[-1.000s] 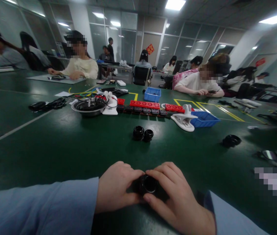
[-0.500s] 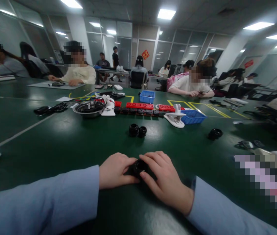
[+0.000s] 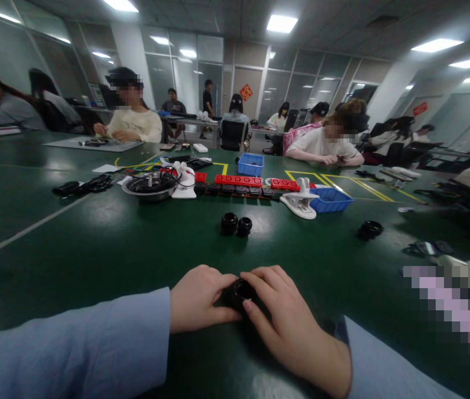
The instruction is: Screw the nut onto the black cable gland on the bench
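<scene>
Low over the table, a glossy black round fitting [image 3: 241, 291] with a wide opening, which looks like a cable gland, sits between my two hands. My left hand [image 3: 203, 296] is closed on its left side, thumb and forefinger reaching around it. From the right, my right hand [image 3: 287, 310] grips the same fitting, with the thumb at the near rim and fingers over the far side. Its lower part is hidden by my hands. Farther out stand two similar black fittings, a larger one [image 3: 229, 223] and a smaller one [image 3: 244, 226], side by side.
Another black fitting [image 3: 370, 229] lies at right. Across the green table [image 3: 135, 249] run red power strips [image 3: 238, 180], a metal bowl [image 3: 149, 191], white clip stands [image 3: 300, 202] and blue bins [image 3: 330, 199]. Several people sit beyond, one person [image 3: 326, 144] at the far side.
My hands and the held fitting appear slightly lower and to the right. The right wrist shows more below its sleeve. The view has shifted a little; both hands keep their grip.
</scene>
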Tool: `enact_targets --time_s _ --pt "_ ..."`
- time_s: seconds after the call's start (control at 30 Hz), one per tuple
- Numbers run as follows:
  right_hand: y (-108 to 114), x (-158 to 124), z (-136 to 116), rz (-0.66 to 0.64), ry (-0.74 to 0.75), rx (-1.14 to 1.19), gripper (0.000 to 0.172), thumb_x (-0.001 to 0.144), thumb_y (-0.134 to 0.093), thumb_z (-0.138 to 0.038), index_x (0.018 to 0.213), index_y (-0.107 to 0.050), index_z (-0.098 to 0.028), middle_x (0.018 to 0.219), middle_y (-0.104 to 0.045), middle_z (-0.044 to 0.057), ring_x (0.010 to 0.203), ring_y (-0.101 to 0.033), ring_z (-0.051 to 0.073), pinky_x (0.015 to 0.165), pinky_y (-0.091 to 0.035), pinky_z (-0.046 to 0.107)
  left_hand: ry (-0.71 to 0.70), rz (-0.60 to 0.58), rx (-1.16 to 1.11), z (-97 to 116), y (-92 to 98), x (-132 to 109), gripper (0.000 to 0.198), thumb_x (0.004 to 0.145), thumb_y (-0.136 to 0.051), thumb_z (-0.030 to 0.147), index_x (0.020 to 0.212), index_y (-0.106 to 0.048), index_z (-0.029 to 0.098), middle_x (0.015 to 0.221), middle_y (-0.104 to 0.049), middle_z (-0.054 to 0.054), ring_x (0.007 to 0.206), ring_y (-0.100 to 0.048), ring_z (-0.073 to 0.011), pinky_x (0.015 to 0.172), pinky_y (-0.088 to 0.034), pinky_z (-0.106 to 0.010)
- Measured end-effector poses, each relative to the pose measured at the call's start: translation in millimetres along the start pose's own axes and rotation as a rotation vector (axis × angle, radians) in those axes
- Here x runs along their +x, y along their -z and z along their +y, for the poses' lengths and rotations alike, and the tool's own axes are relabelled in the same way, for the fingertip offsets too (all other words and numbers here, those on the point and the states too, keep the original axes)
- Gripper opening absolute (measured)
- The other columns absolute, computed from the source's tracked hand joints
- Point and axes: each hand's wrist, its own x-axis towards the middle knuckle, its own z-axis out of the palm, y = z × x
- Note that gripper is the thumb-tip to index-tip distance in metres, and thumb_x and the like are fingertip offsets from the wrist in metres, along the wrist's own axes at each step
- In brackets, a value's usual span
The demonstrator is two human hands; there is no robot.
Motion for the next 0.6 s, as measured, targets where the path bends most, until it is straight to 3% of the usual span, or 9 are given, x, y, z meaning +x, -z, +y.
enact_targets --time_s 0.17,0.4,0.6 --pt "0.1 2.4 -6.8 -0.027 -0.001 -0.012 0.034 0.087 -0.04 -0.014 0.117 -0.053 -0.01 0.107 -0.053 0.012 0.095 -0.045 0.024 0.084 -0.042 0.044 0.035 -0.019 -0.011 3.9 2.1 1.0 0.032 0.074 -0.066 0.043 0.065 -0.049 0.017 0.056 -0.047 0.005 0.055 -0.046 -0.0128 0.058 -0.032 -0.025" --pt "-2.8 7.3 -9.5 -0.003 0.099 -0.045 0.029 0.089 -0.043 -0.024 0.113 -0.056 -0.014 0.11 -0.058 0.007 0.092 -0.047 0.024 0.081 -0.04 0.042 0.04 -0.002 0.002 4.2 0.1 1.1 0.027 0.072 -0.064 0.034 0.06 -0.048 0.017 0.056 -0.049 0.003 0.056 -0.047 -0.0144 0.057 -0.031 -0.026" --pt "-3.2 5.0 -8.3 -0.033 0.262 -0.054 0.03 0.088 -0.043 -0.026 0.114 -0.055 -0.014 0.114 -0.058 0.006 0.088 -0.047 0.023 0.077 -0.038 0.039 0.025 -0.012 -0.066 3.8 0.8 1.5 0.011 0.074 -0.06 0.029 0.078 -0.058 0.019 0.068 -0.06 0.003 0.064 -0.055 -0.0167 0.062 -0.035 -0.028"
